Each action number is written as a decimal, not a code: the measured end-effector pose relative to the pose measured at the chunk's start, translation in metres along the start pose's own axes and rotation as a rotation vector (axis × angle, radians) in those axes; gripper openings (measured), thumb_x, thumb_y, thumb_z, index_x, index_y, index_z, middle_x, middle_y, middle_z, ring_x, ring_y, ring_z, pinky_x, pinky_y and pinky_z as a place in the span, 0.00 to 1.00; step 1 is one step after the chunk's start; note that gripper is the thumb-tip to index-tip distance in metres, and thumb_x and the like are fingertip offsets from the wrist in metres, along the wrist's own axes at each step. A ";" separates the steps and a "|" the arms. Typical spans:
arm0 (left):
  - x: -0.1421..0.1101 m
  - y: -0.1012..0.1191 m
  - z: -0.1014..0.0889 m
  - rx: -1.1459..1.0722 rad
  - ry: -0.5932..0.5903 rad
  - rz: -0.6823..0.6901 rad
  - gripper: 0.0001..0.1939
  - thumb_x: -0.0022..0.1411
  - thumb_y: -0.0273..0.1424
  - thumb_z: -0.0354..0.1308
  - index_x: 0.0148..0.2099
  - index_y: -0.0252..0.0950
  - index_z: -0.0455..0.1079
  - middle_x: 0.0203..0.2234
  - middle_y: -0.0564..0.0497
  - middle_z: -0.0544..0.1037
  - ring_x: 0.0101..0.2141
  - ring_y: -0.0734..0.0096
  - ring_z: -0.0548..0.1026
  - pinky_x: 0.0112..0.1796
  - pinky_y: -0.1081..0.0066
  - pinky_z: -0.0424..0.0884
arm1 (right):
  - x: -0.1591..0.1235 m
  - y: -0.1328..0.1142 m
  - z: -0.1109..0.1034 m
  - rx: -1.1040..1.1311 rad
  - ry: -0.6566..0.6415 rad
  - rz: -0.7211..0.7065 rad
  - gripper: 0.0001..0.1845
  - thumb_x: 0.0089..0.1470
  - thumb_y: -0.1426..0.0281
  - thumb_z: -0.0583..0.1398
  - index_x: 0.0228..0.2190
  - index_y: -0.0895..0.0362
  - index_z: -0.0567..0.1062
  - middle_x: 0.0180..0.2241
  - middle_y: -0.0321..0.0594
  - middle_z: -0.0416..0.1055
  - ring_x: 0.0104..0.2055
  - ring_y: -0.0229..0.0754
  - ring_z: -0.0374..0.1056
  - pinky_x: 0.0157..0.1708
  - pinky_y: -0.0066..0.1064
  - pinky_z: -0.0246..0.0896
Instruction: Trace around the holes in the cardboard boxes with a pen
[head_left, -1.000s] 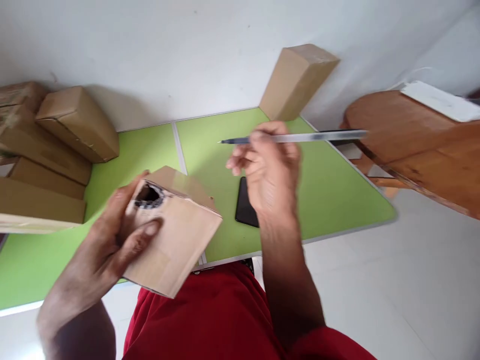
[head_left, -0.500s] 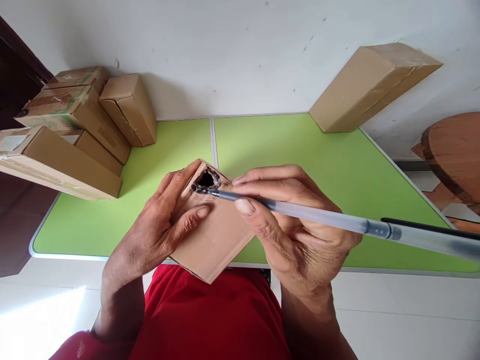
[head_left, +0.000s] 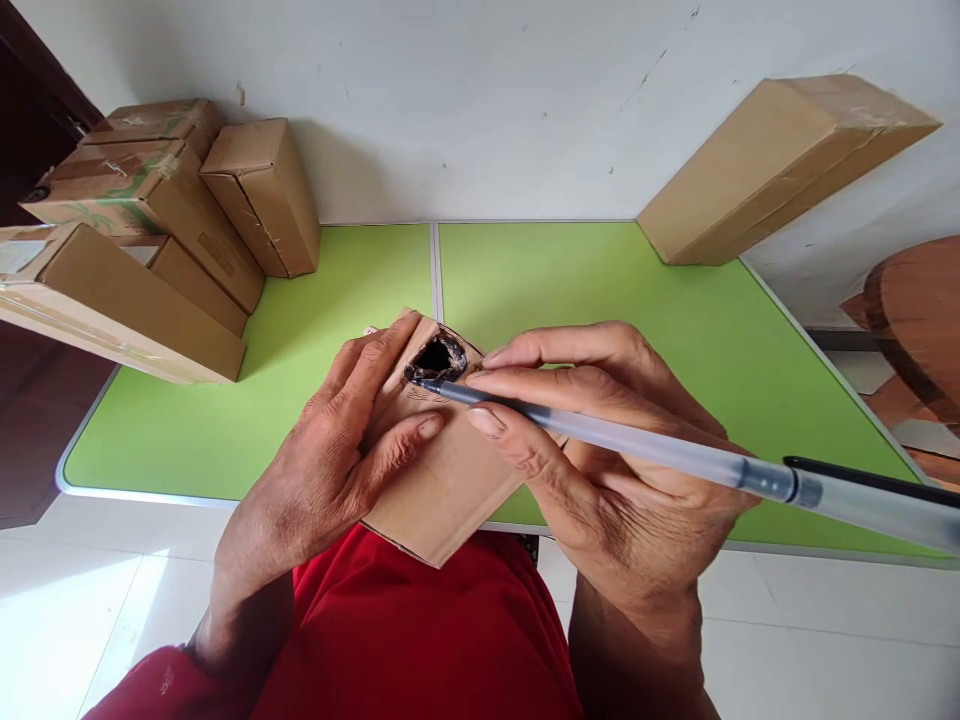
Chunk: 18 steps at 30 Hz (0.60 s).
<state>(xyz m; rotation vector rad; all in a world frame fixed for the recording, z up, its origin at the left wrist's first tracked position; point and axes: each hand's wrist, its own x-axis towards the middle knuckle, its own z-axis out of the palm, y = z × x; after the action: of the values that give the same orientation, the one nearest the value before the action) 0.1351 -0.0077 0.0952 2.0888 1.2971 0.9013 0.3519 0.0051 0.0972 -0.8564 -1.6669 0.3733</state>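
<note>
A brown cardboard box [head_left: 450,470] tilts in front of me at the table's near edge, gripped on its left side by my left hand [head_left: 330,450]. My left thumb lies across its face and the fingers run along the far left edge. Near its upper end is a ragged hole [head_left: 437,357] with a blackened rim and dark scribbles beside it. My right hand [head_left: 600,440] pinches a pen [head_left: 645,440] with a clear barrel and black grip. The pen's tip touches the blackened rim at the hole's lower left.
Several cardboard boxes [head_left: 187,240] stand together at the table's left end. Another long box [head_left: 780,170] leans at the back right against the white wall. The green table [head_left: 540,270] has a pale seam. A round brown wooden piece [head_left: 922,320] stands at right.
The pen tip has moved left along the hole's lower rim to its lower left corner. The view has shifted slightly, and both hands keep their holds.
</note>
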 end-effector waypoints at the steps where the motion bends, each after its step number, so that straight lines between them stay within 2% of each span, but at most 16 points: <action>1: 0.000 0.000 0.000 0.004 0.002 -0.003 0.38 0.84 0.44 0.59 0.83 0.29 0.58 0.68 0.38 0.76 0.71 0.57 0.71 0.71 0.69 0.67 | 0.000 -0.001 -0.001 -0.008 -0.016 0.010 0.13 0.69 0.75 0.69 0.45 0.43 0.88 0.45 0.38 0.84 0.45 0.48 0.82 0.46 0.44 0.82; 4: -0.001 0.001 0.000 0.015 0.003 -0.001 0.37 0.84 0.44 0.58 0.83 0.31 0.58 0.68 0.38 0.76 0.71 0.55 0.71 0.72 0.65 0.68 | 0.001 -0.002 -0.003 -0.021 -0.037 0.010 0.13 0.69 0.76 0.68 0.43 0.44 0.87 0.45 0.38 0.84 0.45 0.48 0.82 0.47 0.44 0.82; 9: -0.001 0.000 0.000 0.020 0.004 -0.003 0.37 0.84 0.45 0.59 0.83 0.33 0.58 0.65 0.39 0.78 0.67 0.56 0.76 0.68 0.65 0.73 | 0.004 0.001 -0.004 -0.001 0.018 -0.035 0.12 0.67 0.78 0.67 0.40 0.48 0.85 0.42 0.40 0.84 0.44 0.47 0.82 0.45 0.43 0.82; 14: -0.001 0.000 0.001 0.051 0.011 -0.008 0.37 0.84 0.47 0.57 0.83 0.34 0.59 0.67 0.39 0.77 0.70 0.53 0.72 0.70 0.63 0.71 | 0.003 0.002 -0.003 -0.004 0.124 0.037 0.10 0.67 0.76 0.67 0.34 0.50 0.82 0.39 0.40 0.84 0.41 0.46 0.82 0.35 0.36 0.78; 18: -0.001 0.001 0.000 0.095 0.007 -0.016 0.36 0.84 0.48 0.57 0.84 0.37 0.58 0.68 0.41 0.78 0.71 0.54 0.72 0.71 0.62 0.71 | 0.002 0.001 0.002 -0.010 0.176 0.079 0.10 0.68 0.75 0.67 0.33 0.52 0.81 0.41 0.36 0.85 0.32 0.36 0.79 0.29 0.31 0.73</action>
<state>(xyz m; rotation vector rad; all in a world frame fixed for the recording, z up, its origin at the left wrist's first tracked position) 0.1349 -0.0093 0.0955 2.1461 1.3826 0.8560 0.3502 0.0076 0.0971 -0.9376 -1.4771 0.3336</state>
